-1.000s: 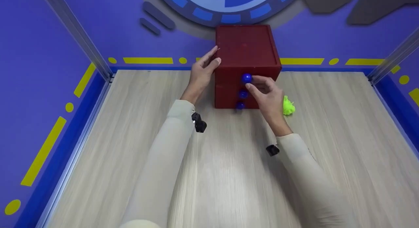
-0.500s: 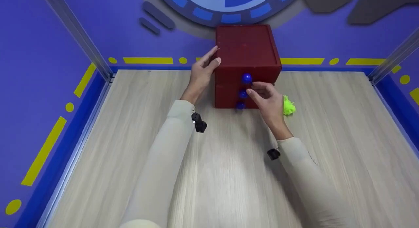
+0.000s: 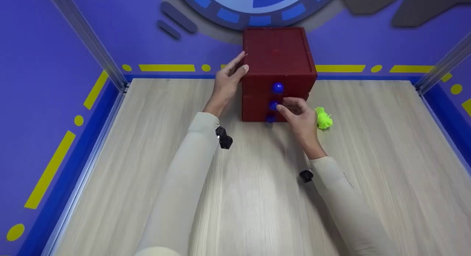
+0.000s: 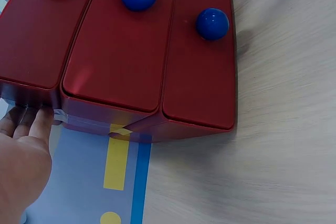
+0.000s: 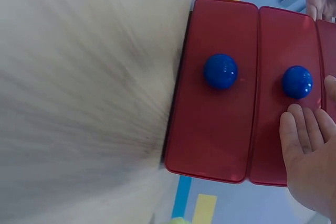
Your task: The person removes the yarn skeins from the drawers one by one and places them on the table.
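A dark red cabinet (image 3: 276,52) with three drawers stands at the back wall, all drawer fronts flush. Each drawer has a round blue knob: top (image 3: 278,88), middle (image 3: 273,105) and bottom (image 5: 220,71). My left hand (image 3: 225,81) rests against the cabinet's upper left side, thumb at its front edge; the left wrist view shows straight fingers (image 4: 39,124) touching that side. Just beside the middle knob (image 5: 297,82) is my right hand (image 3: 303,121), its fingers fairly straight and its thumb apart from them. Nothing is gripped between them.
A fluffy neon-green ball (image 3: 323,118) lies on the wood-grain table (image 3: 243,197), right of the cabinet. Blue panels (image 3: 176,53) with yellow marks rise behind and at both sides, joined by metal posts (image 3: 90,42).
My right hand has let go of the top knob and moved down to the middle knob. The left hand and the cabinet stay in place.
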